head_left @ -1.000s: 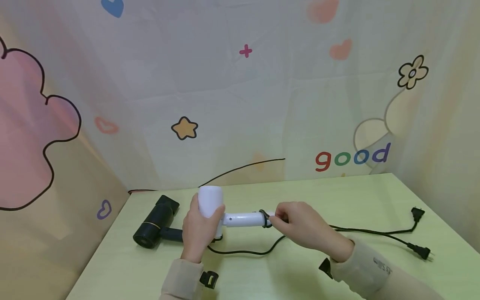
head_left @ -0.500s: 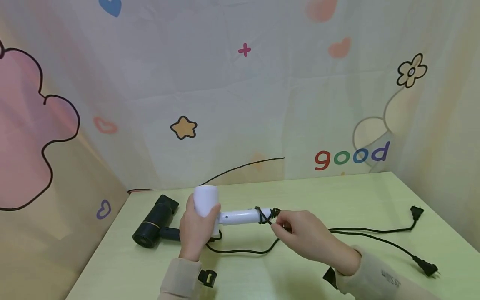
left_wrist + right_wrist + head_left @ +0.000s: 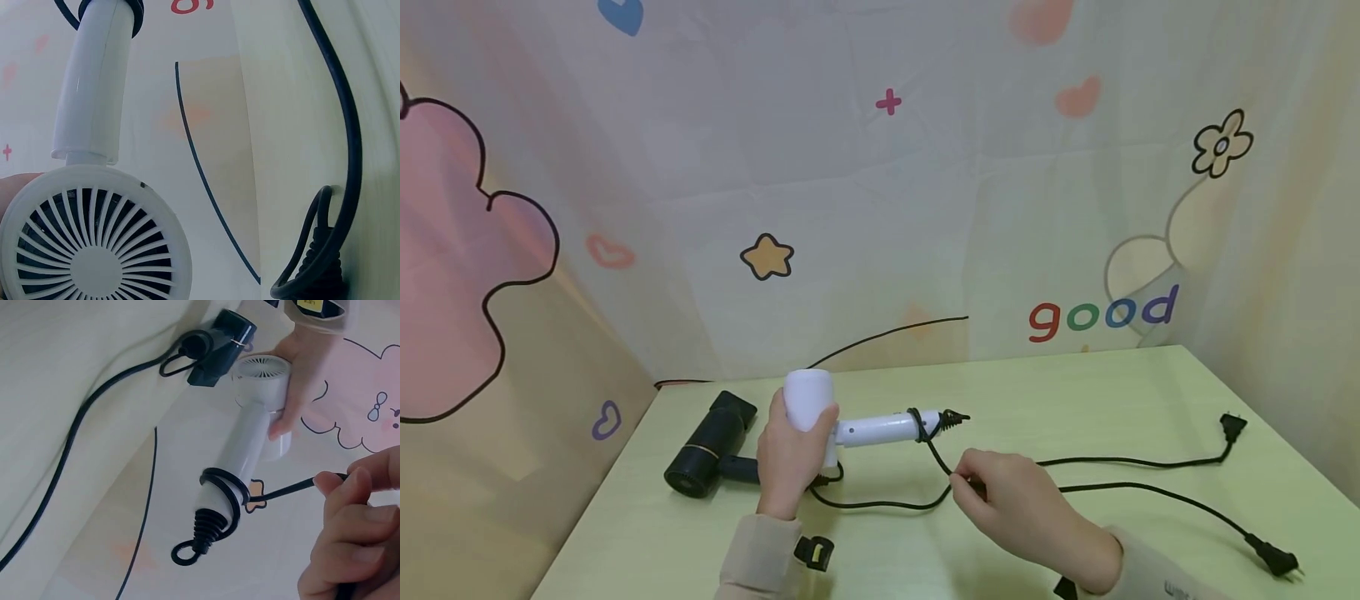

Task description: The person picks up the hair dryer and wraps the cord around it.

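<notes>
My left hand (image 3: 792, 458) grips a white hair dryer (image 3: 876, 429) round its barrel, above the table. The handle points right, and a black cord (image 3: 287, 489) loops round its end. In the right wrist view my right hand (image 3: 359, 534) pinches that cord, drawn taut from the loop, with its fingers curled. A ribbed black cord sleeve (image 3: 209, 528) sticks out of the handle's end. In the left wrist view the slotted air intake (image 3: 97, 269) faces the camera. Behind my left hand a black hair dryer (image 3: 703, 450) lies on the table, its handle partly hidden.
The black dryer's cord (image 3: 887, 505) runs along the pale table (image 3: 880, 558) towards my right hand. Two black plugs, a farther plug (image 3: 1233, 427) and a nearer plug (image 3: 1272, 556), lie at the right. A printed curtain (image 3: 887, 208) stands behind the table.
My right hand has moved from the handle's end down towards me, pulling the cord. The sleeve has come into view. The nearer plug has shifted right and closer. My left hand has moved slightly left.
</notes>
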`<state>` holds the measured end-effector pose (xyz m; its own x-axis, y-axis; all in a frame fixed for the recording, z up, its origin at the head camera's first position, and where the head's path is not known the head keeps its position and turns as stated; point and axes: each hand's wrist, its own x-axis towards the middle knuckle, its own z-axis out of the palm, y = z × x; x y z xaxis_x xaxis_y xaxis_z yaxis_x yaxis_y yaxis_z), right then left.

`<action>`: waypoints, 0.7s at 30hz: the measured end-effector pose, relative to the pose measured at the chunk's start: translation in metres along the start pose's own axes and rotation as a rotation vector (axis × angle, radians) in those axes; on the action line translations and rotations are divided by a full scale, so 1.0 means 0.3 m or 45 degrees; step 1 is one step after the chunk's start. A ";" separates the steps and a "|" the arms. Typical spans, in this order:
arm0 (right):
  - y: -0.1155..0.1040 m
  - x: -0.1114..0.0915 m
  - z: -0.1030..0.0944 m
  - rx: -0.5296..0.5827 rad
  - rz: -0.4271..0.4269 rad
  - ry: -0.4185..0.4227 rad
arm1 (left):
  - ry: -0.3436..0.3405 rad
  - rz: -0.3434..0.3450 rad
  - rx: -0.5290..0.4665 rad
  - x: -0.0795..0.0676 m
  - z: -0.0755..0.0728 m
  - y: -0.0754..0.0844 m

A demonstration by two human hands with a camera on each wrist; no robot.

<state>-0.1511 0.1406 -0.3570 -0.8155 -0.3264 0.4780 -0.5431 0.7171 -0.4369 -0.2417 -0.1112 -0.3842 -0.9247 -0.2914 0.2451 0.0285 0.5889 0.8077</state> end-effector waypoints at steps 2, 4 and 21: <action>0.005 -0.006 0.011 -0.008 -0.013 0.019 | 0.002 -0.010 -0.004 0.002 0.000 0.000; 0.010 -0.011 0.021 -0.018 -0.033 0.042 | 0.006 -0.014 -0.008 0.004 0.000 0.000; 0.077 -0.033 0.116 -0.018 -0.229 0.035 | 0.015 -0.040 -0.032 0.018 -0.022 0.005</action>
<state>-0.1625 0.1388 -0.3983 -0.6996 -0.4332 0.5682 -0.6766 0.6572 -0.3321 -0.2442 -0.1169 -0.3780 -0.9207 -0.3184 0.2256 0.0093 0.5600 0.8284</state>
